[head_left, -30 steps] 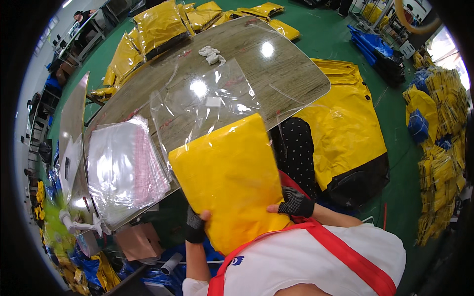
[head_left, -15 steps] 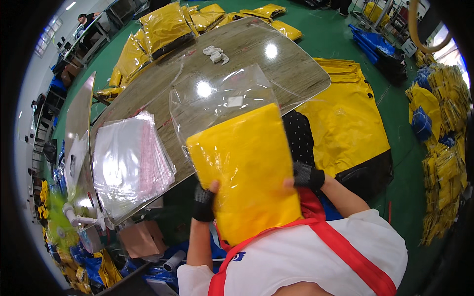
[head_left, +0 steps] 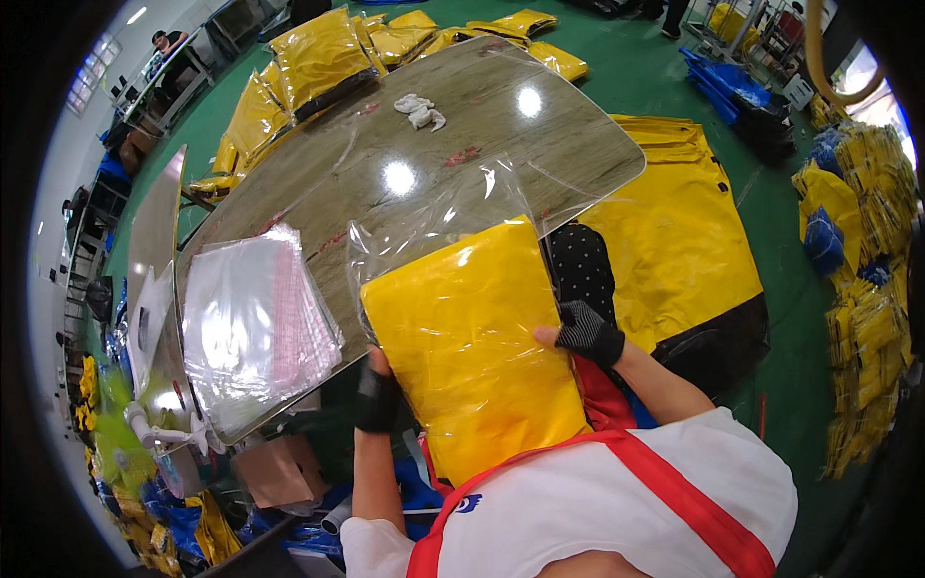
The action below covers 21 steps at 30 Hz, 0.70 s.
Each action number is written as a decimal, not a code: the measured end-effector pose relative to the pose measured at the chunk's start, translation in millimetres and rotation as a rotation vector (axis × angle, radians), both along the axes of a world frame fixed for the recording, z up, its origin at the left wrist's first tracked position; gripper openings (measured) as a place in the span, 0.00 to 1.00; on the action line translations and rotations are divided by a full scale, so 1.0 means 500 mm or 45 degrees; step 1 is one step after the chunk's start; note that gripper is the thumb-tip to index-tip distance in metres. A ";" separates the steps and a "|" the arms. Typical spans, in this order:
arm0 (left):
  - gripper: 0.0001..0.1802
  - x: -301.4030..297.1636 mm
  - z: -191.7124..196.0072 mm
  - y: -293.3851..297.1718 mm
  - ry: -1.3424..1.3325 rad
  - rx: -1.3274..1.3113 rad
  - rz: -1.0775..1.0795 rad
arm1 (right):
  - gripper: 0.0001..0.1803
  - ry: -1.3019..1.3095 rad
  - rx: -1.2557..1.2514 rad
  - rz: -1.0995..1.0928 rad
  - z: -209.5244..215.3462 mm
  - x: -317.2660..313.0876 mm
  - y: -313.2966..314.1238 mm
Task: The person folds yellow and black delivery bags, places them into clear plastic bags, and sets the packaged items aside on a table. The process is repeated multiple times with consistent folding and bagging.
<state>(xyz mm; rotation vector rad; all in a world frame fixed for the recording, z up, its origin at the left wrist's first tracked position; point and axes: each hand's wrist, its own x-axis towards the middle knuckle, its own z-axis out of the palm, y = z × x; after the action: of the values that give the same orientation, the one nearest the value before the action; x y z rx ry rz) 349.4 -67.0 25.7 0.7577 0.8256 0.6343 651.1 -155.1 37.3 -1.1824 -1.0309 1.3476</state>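
A folded yellow sheet-like item (head_left: 462, 337) lies inside a clear plastic bag (head_left: 434, 220), tilted against my body at the table's near edge. The loose, see-through end of the bag spreads over the tabletop. My left hand (head_left: 378, 390), in a black fingerless glove, grips the package's left edge, fingers mostly behind it. On the opposite edge, my right hand (head_left: 586, 332), gloved alike, pinches the film with its thumb on top and its other fingers underneath. The underside of the package is hidden.
A stack of flat clear bags (head_left: 246, 308) lies on the wooden table (head_left: 385, 144) at left. Beyond the white cloth (head_left: 420, 111), packed yellow parcels (head_left: 323, 58) are piled. A large yellow and black item (head_left: 674, 231) lies at right. A green fan (head_left: 123, 433) stands lower left.
The bag's clear end has drawn nearer to me and crumpled, and film now covers more of the yellow item. My left hand has shifted slightly left, my right hand slightly up.
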 end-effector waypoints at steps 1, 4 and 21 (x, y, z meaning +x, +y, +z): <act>0.29 0.007 -0.005 0.017 0.039 -0.038 0.022 | 0.32 -0.125 -0.133 0.167 -0.030 0.029 -0.006; 0.31 0.048 -0.005 -0.032 0.124 0.262 0.009 | 0.33 0.153 -0.193 -0.028 -0.007 0.059 0.039; 0.26 0.036 0.000 0.116 -0.271 -0.018 0.114 | 0.37 -0.668 0.221 -0.100 0.023 0.049 0.066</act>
<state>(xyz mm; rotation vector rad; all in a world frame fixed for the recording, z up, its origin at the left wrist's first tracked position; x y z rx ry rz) 367.4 -9.0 25.8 0.6309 0.6703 0.7743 675.6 -122.0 48.9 -1.4627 -1.4204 0.8786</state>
